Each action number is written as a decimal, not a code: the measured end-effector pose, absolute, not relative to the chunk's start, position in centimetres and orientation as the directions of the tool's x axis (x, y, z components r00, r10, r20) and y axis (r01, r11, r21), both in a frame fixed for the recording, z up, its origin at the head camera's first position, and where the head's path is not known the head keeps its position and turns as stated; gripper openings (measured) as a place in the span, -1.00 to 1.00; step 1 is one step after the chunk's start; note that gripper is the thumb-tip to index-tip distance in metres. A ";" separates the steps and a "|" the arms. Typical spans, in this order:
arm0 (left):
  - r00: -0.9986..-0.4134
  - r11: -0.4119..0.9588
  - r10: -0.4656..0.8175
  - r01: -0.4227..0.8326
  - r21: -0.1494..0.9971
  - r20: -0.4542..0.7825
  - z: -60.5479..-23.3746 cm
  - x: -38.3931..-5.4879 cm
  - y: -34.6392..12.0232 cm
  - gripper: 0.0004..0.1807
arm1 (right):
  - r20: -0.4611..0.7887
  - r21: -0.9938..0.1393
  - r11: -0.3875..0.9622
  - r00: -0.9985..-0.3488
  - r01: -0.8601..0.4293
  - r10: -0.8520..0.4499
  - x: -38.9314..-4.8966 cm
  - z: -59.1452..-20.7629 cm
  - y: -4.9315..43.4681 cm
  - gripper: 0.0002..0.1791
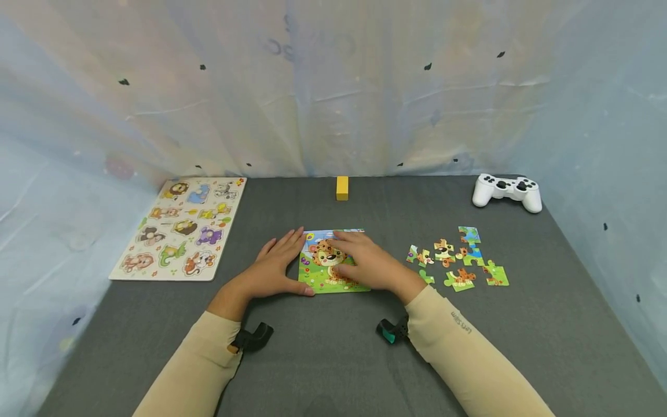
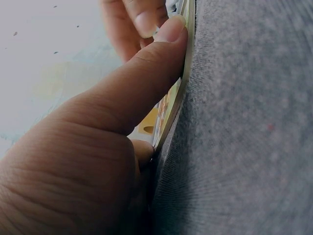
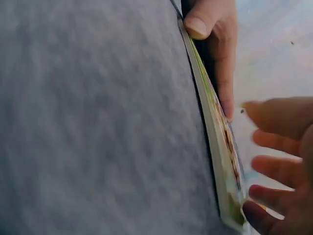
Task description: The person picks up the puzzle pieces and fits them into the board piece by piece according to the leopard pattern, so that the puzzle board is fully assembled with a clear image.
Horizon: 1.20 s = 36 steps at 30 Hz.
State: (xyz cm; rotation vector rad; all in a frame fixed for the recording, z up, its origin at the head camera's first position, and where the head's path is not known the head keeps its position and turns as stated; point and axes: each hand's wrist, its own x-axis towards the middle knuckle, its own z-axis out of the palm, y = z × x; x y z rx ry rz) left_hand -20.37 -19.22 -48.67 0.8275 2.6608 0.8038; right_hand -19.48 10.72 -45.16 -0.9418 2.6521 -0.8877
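Observation:
A square leopard picture board (image 1: pixel 325 284) lies flat on the dark grey table in front of me. My left hand (image 1: pixel 276 269) rests along its left side, fingers stretched out and thumb on the near left corner. Over the right part of the picture is my right hand (image 1: pixel 367 263), its fingers spread and hiding some of the leopard. The right wrist view shows the pale edge of the board (image 3: pixel 210 127), with the right fingers (image 3: pixel 276 171) apart beside it. In the left wrist view the left thumb (image 2: pixel 146 73) presses on the board's rim.
Several loose jigsaw pieces (image 1: pixel 461 280) lie right of the board. A white game controller (image 1: pixel 507 191) is at the back right, and a yellow block (image 1: pixel 341 189) stands at the back middle. On the left lies an animal peg board (image 1: pixel 179 231). Plastic sheeting (image 1: pixel 333 104) encloses the table.

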 end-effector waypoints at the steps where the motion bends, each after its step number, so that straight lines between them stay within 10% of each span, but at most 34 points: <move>1: -0.810 0.689 0.582 0.449 0.569 -0.065 -48.7 -20.4 -19.2 0.50 | -0.010 -0.574 0.623 -0.756 -0.532 -0.655 -19.4 -45.1 10.7 -0.31; 26: -0.806 0.676 0.589 0.457 0.578 -0.052 -47.7 -19.8 -19.1 0.46 | -0.034 -0.466 0.667 -0.742 -0.581 -0.669 -19.0 -46.2 10.1 -0.14; 36: -0.814 0.705 0.574 0.439 0.557 -0.085 -47.2 -19.6 -18.9 0.46 | 0.024 -0.662 0.559 -0.760 -0.499 -0.650 -19.7 -46.5 10.8 -0.19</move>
